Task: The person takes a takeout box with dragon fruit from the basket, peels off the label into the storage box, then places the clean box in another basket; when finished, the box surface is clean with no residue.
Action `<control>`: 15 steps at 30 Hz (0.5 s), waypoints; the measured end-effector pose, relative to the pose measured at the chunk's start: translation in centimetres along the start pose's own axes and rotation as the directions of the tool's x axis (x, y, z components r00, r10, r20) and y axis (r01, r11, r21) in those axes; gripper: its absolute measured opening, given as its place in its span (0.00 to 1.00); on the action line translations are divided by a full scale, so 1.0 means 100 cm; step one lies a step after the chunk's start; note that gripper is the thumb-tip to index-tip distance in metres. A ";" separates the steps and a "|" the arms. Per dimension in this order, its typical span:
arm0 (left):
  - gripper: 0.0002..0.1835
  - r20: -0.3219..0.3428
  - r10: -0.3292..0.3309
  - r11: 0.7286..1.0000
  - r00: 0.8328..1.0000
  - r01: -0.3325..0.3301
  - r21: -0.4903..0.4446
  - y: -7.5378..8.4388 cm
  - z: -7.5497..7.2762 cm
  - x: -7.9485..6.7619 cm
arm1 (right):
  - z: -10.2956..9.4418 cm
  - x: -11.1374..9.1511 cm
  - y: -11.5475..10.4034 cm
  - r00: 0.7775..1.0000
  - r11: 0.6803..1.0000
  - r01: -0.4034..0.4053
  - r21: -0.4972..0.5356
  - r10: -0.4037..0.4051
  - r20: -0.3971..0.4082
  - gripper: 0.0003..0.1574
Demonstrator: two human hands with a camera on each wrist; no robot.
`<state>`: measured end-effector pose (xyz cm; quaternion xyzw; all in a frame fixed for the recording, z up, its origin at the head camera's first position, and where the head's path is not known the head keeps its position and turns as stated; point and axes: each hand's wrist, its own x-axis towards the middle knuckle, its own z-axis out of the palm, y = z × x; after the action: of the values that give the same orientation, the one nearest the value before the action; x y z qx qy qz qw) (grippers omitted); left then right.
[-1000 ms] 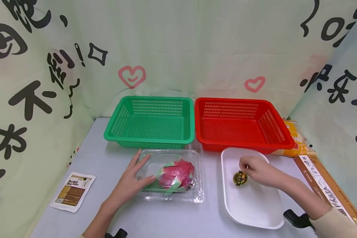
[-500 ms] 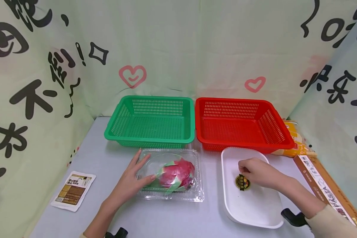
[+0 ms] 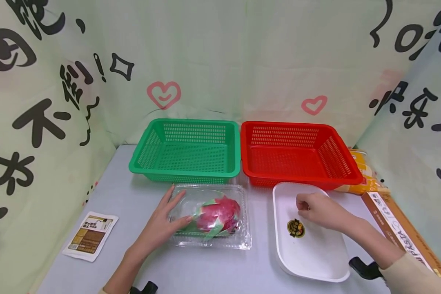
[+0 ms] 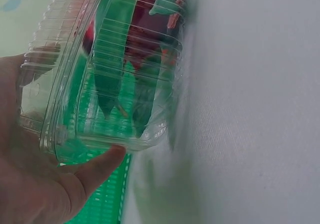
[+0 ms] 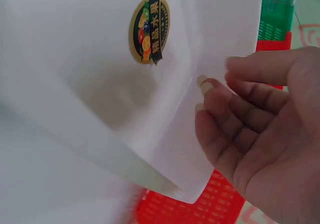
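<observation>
In the head view, a clear plastic clamshell box (image 3: pixel 220 243) holds a pink dragon fruit (image 3: pixel 220 214) with green leaf tips. My left hand (image 3: pixel 169 216) rests spread across the box's left end, one straight finger (image 4: pixel 102 169) along its corner in the left wrist view. A round black and gold label sticker (image 3: pixel 295 228) with printed fruit lies in a white plastic tray (image 3: pixel 312 261). Just beyond it, my right hand (image 3: pixel 321 210) hovers over the tray; in the right wrist view its fingers (image 5: pixel 215 134) are loosely curled, with nothing visible between them and the thumb.
A green basket (image 3: pixel 185 173) and a red basket (image 3: pixel 301 177) stand side by side behind the box and tray. On the left lies a white and brown packet (image 3: pixel 91 237). A yellow bag (image 3: pixel 367 175) and a long brown box (image 3: pixel 398 232) line the right side.
The sticker, close at my right fingertips earlier, now sits apart from them in the tray. My right hand has shifted only slightly; the left hand and box stay put.
</observation>
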<state>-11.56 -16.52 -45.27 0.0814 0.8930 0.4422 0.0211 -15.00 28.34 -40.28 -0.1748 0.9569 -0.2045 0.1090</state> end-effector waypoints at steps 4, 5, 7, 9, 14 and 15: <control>0.50 -0.010 -0.044 0.996 0.999 0.043 -0.084 -0.001 0.001 0.000 | -0.006 -0.003 0.006 0.995 0.963 -0.081 0.256 0.091 -0.029 0.11; 0.51 -0.014 -0.063 0.991 0.998 0.061 -0.117 -0.001 0.001 -0.001 | -0.008 -0.005 0.008 0.991 0.937 -0.107 0.332 0.126 -0.034 0.13; 0.53 -0.009 -0.113 0.975 0.994 0.109 -0.193 -0.002 0.000 -0.002 | -0.012 -0.009 0.012 0.981 0.852 -0.152 0.502 0.194 -0.031 0.16; 0.53 0.004 -0.168 0.952 0.986 0.163 -0.258 -0.002 -0.002 -0.004 | -0.016 -0.012 0.017 0.970 0.704 -0.170 0.689 0.241 -0.007 0.14; 0.47 0.070 -0.284 0.913 0.956 0.293 -0.284 -0.001 -0.010 -0.006 | -0.024 -0.019 0.030 0.953 0.079 -0.151 0.985 0.277 0.123 0.14; 0.46 0.082 -0.301 0.909 0.950 0.312 -0.276 -0.001 -0.011 -0.006 | -0.025 -0.021 0.032 0.947 -0.029 -0.146 0.989 0.285 0.148 0.14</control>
<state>-11.12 -17.53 -44.66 -0.0555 0.8209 0.5559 0.1186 -14.73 32.81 -39.12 0.1133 0.5545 -0.8040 0.1825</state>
